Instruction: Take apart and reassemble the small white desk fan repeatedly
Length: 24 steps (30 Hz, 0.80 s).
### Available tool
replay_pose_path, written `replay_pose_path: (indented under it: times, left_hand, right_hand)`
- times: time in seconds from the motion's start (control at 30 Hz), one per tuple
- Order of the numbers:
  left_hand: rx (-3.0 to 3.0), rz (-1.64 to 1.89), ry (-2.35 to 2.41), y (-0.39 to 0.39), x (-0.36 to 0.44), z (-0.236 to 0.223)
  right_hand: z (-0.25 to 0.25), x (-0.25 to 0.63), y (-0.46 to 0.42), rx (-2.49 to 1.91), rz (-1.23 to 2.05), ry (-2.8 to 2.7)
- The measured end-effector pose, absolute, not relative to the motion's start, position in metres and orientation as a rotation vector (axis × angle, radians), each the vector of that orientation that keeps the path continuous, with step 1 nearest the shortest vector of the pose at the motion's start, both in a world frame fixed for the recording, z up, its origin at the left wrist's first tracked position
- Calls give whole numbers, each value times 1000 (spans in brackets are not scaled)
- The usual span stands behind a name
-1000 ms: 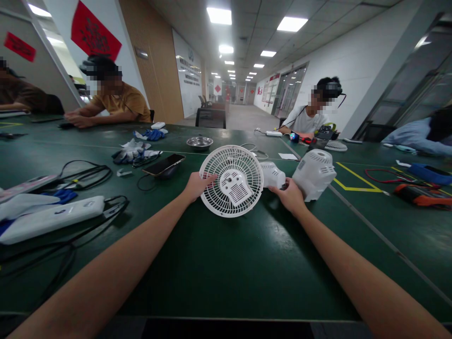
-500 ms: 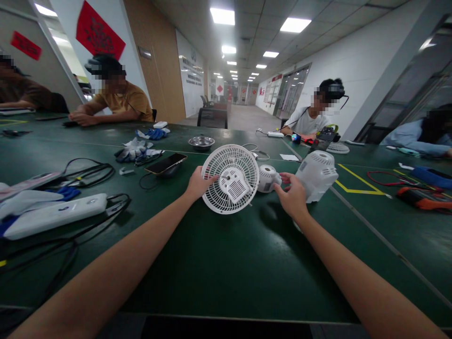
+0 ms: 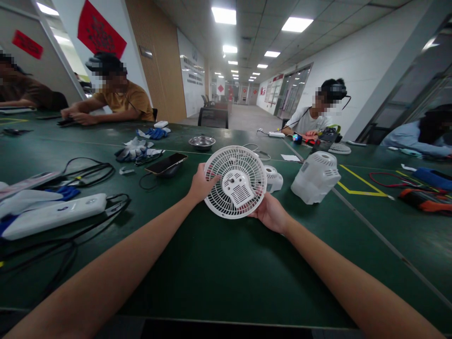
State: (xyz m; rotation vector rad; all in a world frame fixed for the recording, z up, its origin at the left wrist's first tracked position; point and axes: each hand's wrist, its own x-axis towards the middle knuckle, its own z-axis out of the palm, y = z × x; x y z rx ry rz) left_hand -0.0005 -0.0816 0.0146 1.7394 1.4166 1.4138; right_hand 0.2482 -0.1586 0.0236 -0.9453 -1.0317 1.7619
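1 grille (image 3: 240, 192) | left hand (image 3: 200, 186): thumb and fingers pinching its left rim | right hand (image 3: 273, 214): lower-right rim, finger state unclear | housing (image 3: 274, 180): beside grille; careless tilt could knock it

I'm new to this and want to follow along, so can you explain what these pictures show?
No robot here: these are a person's two bare hands, seen by one camera worn on the head, looking forward and down. The left hand and right hand hold a round white plastic grille by its sides. On the dark green table, a small white plastic housing sits behind it, and a larger whitish plastic housing stands to the right. Further left lie a black flat phone and a long white power strip.
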Motion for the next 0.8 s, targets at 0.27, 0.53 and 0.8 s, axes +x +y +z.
replay_pose_path:
  times: [0.27, 0.53, 0.8]
  left_hand:
    - [1810, 1781, 1372, -94, 15, 16]
    - [1906, 1947, 1195, -90, 17, 9]
    - [1541, 1461, 991, -75, 7, 3]
  right_hand:
    - [26, 244, -167, -811, 1784, -930]
    - [26, 237, -177, -646, 1757, -938]
    - [28, 253, -164, -838, 1188, -1043]
